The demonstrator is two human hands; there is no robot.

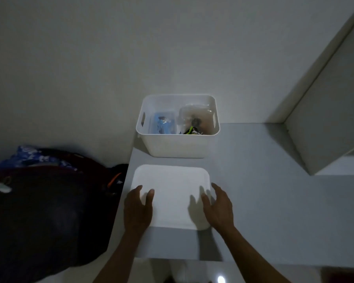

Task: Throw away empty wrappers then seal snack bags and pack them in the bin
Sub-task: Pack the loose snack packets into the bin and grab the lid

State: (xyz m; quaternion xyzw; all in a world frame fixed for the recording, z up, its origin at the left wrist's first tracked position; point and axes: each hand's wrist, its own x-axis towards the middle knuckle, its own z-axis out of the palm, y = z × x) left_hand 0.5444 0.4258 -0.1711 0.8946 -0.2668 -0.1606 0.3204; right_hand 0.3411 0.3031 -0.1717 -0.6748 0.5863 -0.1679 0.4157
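A white plastic bin stands on the grey counter against the wall. Inside it lie a blue snack bag on the left, a clear bag with brown contents on the right, and a black and green packet at the front. The bin's flat white lid lies on the counter in front of the bin. My left hand rests on the lid's left edge with fingers spread. My right hand hovers at the lid's right edge, fingers apart. Neither hand grips anything.
A dark bag with blue wrappers on top sits left of the counter. A white cabinet or wall corner juts in at the right. The counter's front edge is just below my wrists.
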